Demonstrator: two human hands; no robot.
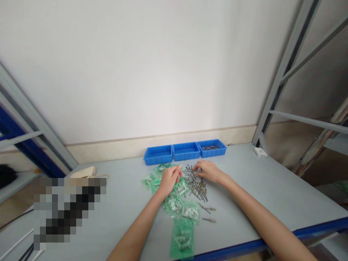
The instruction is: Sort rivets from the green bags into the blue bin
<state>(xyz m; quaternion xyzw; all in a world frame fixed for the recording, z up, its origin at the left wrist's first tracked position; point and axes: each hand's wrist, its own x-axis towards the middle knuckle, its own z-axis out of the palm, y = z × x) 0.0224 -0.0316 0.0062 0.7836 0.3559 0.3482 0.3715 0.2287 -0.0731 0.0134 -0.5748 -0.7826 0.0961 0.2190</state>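
Both forearms come up from the bottom of the view, the left forearm (136,228) slanting up to the right and the right forearm (258,214) slanting up to the left across the blue front edge (236,249) of the tabletop (239,170). The left hand (170,177) is over the green bags (174,203), its fingers partly bent and pointing up and to the right, close together; whether they pinch anything I cannot tell. The right hand (208,171) is at the upper right side of a pile of rivets (197,185), back of the hand up and fingers curled down toward the metal — too small to tell whether they grip one.

Three blue trays stand in a row behind the hands, near the wall (163,72): a left tray (159,159), a middle tray (187,156) and a right tray (213,152), which holds some thin metal pieces (210,148). Small metal parts show through the see-through green bags, which overlap under and around the left hand; one bag (182,238) lies at the front edge. The rivets are heaped between the hands, with a few loose ones (209,220) lying nearer the front — just right of the bags.
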